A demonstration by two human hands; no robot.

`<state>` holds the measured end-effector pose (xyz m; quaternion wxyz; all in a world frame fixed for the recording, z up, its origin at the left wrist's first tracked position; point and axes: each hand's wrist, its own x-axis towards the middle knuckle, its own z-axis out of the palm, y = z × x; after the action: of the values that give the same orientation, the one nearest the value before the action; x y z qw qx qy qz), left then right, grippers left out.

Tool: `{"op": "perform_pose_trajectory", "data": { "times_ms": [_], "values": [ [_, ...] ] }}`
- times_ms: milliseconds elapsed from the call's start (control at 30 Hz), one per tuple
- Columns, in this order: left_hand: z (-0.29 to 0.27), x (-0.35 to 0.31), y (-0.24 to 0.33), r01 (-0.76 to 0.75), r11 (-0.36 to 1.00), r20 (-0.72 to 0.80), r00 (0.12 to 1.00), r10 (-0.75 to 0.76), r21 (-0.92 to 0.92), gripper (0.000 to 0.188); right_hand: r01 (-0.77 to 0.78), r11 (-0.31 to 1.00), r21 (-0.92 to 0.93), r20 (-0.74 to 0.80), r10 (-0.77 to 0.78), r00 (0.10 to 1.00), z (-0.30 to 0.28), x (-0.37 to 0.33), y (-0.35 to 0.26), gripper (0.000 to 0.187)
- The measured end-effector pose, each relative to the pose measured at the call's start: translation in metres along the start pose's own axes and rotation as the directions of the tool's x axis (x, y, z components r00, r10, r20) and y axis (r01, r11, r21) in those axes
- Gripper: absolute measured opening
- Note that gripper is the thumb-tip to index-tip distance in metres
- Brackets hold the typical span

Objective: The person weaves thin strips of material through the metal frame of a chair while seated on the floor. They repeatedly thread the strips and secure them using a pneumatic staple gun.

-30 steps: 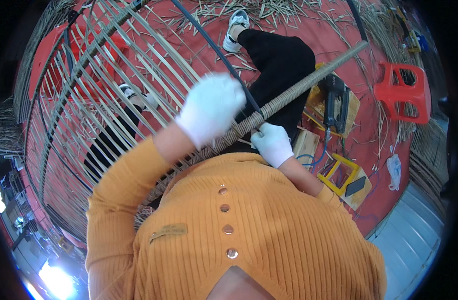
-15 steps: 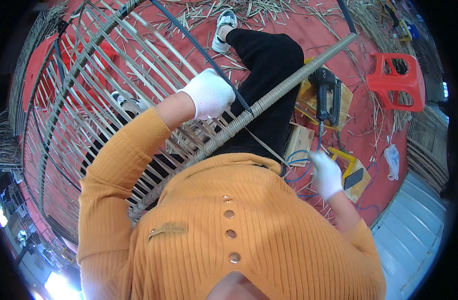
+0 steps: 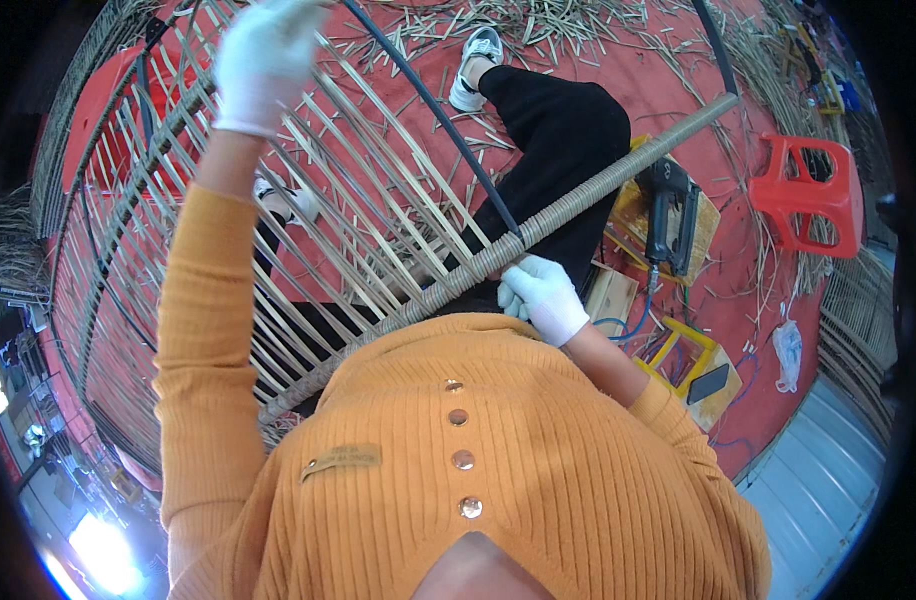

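A large frame woven with pale strips (image 3: 378,215) lies across my lap. Its near edge is a long bar (image 3: 578,205) wrapped in cord-like strip, and a dark metal rod (image 3: 438,112) meets this bar. Both my hands wear white gloves. My left hand (image 3: 268,72) is raised over the far-left part of the frame, beside the dark wrapped rail (image 3: 178,125); its fingers are smeared by motion. Close against the underside of the bar, near the rod's end, my right hand (image 3: 543,300) has its fingers curled together. Whatever they pinch is hidden.
To the right are a black air stapler (image 3: 663,215) with a blue hose (image 3: 638,318), a yellow-framed wooden piece (image 3: 713,372) bearing a phone (image 3: 707,383), a red plastic stool (image 3: 808,195) and a clear plastic bag (image 3: 786,350). Cut strips (image 3: 548,28) litter the red floor covering.
My left hand has moved from beside the wrapped bar up and left over the frame. My right hand has come in from the right to the bar. The view has shifted slightly.
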<state>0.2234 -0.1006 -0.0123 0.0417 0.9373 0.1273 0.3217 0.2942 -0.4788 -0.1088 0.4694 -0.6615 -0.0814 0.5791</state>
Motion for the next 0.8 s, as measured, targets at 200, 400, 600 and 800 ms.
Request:
{"op": "perform_pose_trajectory", "data": {
  "times_ms": [200,400,600,800],
  "values": [
    [-0.001,-0.013,-0.096,0.327,0.874,0.142,0.945,-0.295,-0.359,0.022,0.022,0.997,-0.07,0.041,-0.019,0.999,0.002,-0.026,-0.018,0.026],
    [-0.01,-0.003,-0.086,0.533,0.798,0.204,0.846,-0.493,-0.282,0.026,0.284,0.923,-0.261,0.389,-0.169,0.906,0.012,-0.004,-0.146,0.031],
    [-0.013,-0.002,-0.071,0.713,0.663,0.305,0.699,-0.647,-0.23,0.026,0.398,0.912,-0.104,0.444,-0.315,0.839,0.103,0.138,-0.308,0.025],
    [-0.014,-0.004,-0.063,0.68,0.713,0.304,0.725,-0.618,-0.17,0.026,0.389,0.913,-0.124,0.399,-0.313,0.862,0.146,0.197,-0.364,0.018]
  ]
}}
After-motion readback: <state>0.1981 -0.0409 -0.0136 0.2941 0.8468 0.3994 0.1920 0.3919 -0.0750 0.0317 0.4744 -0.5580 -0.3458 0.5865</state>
